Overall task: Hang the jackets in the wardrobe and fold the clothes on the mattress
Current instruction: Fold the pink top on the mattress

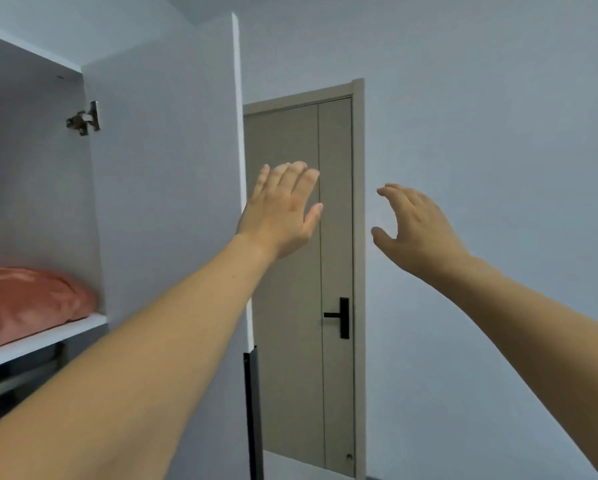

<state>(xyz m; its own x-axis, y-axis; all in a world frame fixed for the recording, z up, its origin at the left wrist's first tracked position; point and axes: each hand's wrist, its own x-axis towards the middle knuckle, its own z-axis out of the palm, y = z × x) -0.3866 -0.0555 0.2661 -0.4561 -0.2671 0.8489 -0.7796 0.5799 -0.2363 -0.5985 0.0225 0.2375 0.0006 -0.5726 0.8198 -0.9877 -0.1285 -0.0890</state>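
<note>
both the left hand (pixel 278 211) and the right hand (pixel 413 225) were raised empty, fingers loose, beside the open wardrobe (pixel 165 161); no jackets were seen, so one probably had to be fetched next.

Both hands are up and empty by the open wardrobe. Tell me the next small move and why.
Probably lower both hands and turn to find a jacket. The left hand and right hand hold nothing, the wardrobe door already stands open, and no jacket or hanger shows here, only a pink pillow on the shelf.

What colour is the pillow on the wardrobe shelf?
Salmon pink pillow, seen in the head view.
</note>
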